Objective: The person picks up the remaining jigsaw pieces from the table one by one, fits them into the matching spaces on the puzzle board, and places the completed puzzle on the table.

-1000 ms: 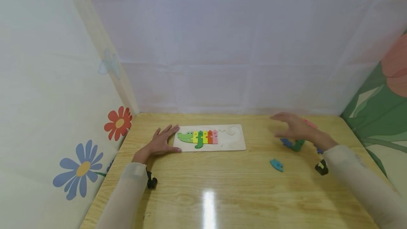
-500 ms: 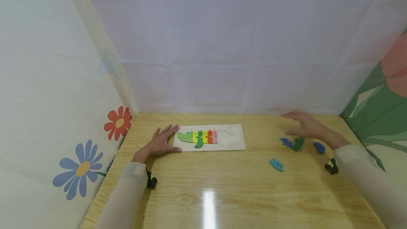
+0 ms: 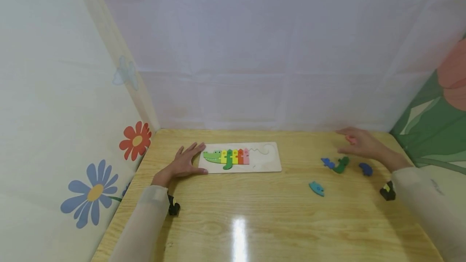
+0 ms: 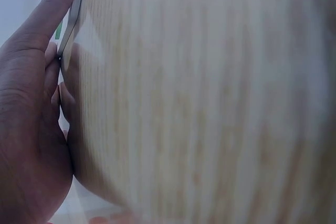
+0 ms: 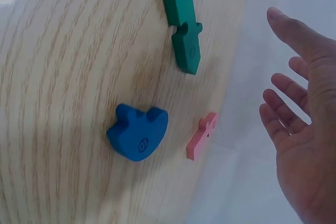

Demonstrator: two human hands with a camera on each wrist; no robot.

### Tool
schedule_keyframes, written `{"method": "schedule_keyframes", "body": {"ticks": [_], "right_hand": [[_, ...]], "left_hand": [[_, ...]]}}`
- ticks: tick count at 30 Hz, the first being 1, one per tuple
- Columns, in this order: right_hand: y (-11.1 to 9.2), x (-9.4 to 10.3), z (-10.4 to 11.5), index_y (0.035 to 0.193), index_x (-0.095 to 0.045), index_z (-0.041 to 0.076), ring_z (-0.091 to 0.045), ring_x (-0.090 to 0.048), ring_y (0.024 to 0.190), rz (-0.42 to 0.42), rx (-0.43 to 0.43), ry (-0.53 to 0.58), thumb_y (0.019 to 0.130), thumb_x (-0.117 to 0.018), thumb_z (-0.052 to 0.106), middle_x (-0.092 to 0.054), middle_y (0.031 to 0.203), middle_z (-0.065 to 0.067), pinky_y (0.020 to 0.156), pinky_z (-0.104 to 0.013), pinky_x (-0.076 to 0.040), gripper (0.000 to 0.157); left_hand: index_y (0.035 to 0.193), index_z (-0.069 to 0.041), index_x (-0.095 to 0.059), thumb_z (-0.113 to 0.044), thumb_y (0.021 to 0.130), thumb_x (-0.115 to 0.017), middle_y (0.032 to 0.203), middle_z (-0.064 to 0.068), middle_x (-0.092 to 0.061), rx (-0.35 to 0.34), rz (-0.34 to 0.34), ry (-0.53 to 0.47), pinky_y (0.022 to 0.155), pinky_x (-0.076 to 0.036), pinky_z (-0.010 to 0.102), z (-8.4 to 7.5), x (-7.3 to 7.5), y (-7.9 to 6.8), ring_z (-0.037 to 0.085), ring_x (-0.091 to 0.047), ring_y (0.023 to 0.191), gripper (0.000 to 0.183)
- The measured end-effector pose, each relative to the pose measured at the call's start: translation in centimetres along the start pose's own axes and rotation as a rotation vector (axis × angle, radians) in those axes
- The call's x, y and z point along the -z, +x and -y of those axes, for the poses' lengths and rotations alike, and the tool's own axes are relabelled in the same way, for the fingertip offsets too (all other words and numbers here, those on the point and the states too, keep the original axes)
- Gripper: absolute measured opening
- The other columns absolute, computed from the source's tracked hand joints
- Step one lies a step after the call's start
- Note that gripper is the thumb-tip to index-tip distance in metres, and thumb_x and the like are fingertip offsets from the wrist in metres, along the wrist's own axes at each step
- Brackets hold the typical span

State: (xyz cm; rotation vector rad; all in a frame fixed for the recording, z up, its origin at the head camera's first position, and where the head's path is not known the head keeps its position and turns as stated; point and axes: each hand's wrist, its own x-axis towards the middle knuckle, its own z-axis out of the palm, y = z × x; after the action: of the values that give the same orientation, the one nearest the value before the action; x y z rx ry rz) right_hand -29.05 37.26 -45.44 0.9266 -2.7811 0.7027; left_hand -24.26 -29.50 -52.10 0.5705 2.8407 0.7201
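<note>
A wooden puzzle board (image 3: 267, 165) lies flat on the table, its left half filled with a crocodile head (image 3: 212, 156) and yellow, green, red and pink pieces. Across the board's left end spreads my left hand (image 3: 183, 164), thumb at the near corner and fingertips at the far one. My right hand (image 3: 362, 145) hovers at the back right, fingers apart and nothing in them. Between its thumb and fingers in the head view shows a pink puzzle piece (image 3: 350, 139). The right wrist view shows that pink piece lying on the table, apart from the hand.
Near the right hand lie a dark green piece (image 3: 341, 165), a small blue piece (image 3: 327, 163) and a rounded dark blue piece (image 3: 365, 169). Closer to me is a light blue piece (image 3: 316, 188). A white cloth wall (image 3: 233, 104) rises behind the table.
My right hand has moved rightward, uncovering the green and blue pieces; the pink piece now shows between its thumb and fingers. The left hand and the board have stayed still.
</note>
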Motion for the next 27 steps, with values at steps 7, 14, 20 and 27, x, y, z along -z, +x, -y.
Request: {"method": "schedule_keyframes", "body": {"ticks": [7, 14, 20, 27], "right_hand": [[-0.6, 0.3, -1.1, 0.129, -0.069, -0.009, -0.055, -0.065, 0.114, -0.040, -0.020, -0.023, 0.076, -0.095, 0.016, -0.069, 0.126, -0.034, 0.094, -0.067, -0.050, 0.064], [-1.1, 0.5, -2.0, 0.131, -0.068, -0.009, -0.057, -0.063, 0.116, -0.014, -0.088, -0.047, 0.078, -0.094, 0.020, -0.067, 0.128, -0.035, 0.095, -0.068, -0.050, 0.066], [-1.4, 0.5, -2.9, 0.131, -0.067, -0.010, -0.055, -0.066, 0.111, 0.013, -0.118, -0.074, 0.079, -0.094, 0.024, -0.068, 0.126, -0.036, 0.091, -0.066, -0.054, 0.068], [-1.8, 0.5, -2.9, 0.131, -0.065, -0.015, -0.058, -0.064, 0.113, 0.023, -0.147, -0.032, 0.080, -0.093, 0.023, -0.066, 0.127, -0.039, 0.093, -0.069, -0.052, 0.070]], "left_hand": [[0.165, -0.004, -0.034, -0.051, 0.084, -0.086, 0.172, 0.017, -0.031, 0.000, -0.004, 0.002, 0.123, 0.000, 0.072, 0.0, 0.0, 0.0, 0.044, -0.017, 0.161, 0.107], [0.165, -0.004, -0.034, -0.051, 0.084, -0.087, 0.172, 0.017, -0.031, -0.004, -0.009, 0.002, 0.123, 0.001, 0.072, 0.0, 0.0, -0.1, 0.044, -0.017, 0.161, 0.107], [0.165, -0.004, -0.034, -0.051, 0.084, -0.086, 0.172, 0.017, -0.031, -0.001, -0.008, 0.005, 0.123, 0.000, 0.072, 0.0, 0.0, -0.1, 0.044, -0.017, 0.161, 0.107], [0.166, -0.004, -0.033, -0.053, 0.084, -0.086, 0.173, 0.017, -0.029, 0.008, 0.005, 0.000, 0.124, 0.001, 0.072, -0.1, 0.0, 0.0, 0.044, -0.015, 0.162, 0.109]]}}
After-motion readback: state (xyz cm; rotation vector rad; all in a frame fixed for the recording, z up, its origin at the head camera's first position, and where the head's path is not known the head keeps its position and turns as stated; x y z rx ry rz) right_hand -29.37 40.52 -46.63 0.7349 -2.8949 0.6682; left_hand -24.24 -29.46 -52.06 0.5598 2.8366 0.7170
